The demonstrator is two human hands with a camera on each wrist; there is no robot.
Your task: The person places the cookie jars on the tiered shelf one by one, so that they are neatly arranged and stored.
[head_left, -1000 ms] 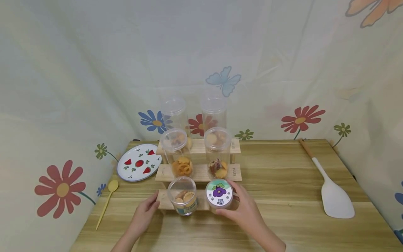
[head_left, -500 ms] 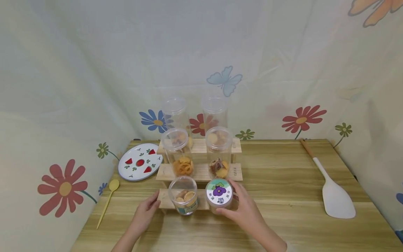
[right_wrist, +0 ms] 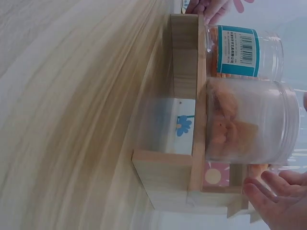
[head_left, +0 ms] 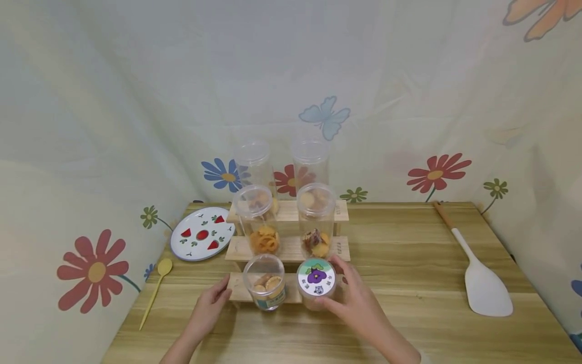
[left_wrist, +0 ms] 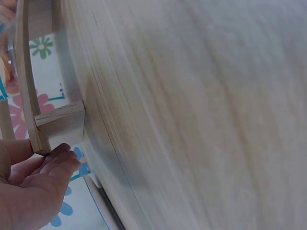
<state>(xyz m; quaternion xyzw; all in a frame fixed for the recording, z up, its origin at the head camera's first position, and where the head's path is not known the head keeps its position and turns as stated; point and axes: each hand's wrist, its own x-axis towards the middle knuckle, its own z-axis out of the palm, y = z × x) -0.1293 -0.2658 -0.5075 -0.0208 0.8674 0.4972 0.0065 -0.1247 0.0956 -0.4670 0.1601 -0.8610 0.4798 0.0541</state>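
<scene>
A three-step wooden rack (head_left: 288, 247) carries two clear jars on each step. My left hand (head_left: 209, 306) pinches the left end of its lowest step, thumb above and fingers below, as the left wrist view shows. On that step stands a jar of round biscuits (head_left: 268, 285) with a teal label. Beside it, at the right, is a jar with a purple vegetable picture on its lid (head_left: 317, 277); orange-brown snacks fill its lower part in the right wrist view. My right hand (head_left: 356, 298) is spread loosely at this jar's right side, fingers relaxed, fingertips close to its wall.
Tall clear jars (head_left: 265, 237) with snacks stand on the upper steps. A plate with watermelon pictures (head_left: 195, 247) lies back left, with a yellow spoon (head_left: 156, 293) in front of it. A white spatula (head_left: 486, 288) lies at the right of the wooden table (head_left: 409, 333).
My right hand has loosened from the picture-lidded jar and shifted slightly to the right. The jar stays in place on the lowest step, and my left hand has kept its grip.
</scene>
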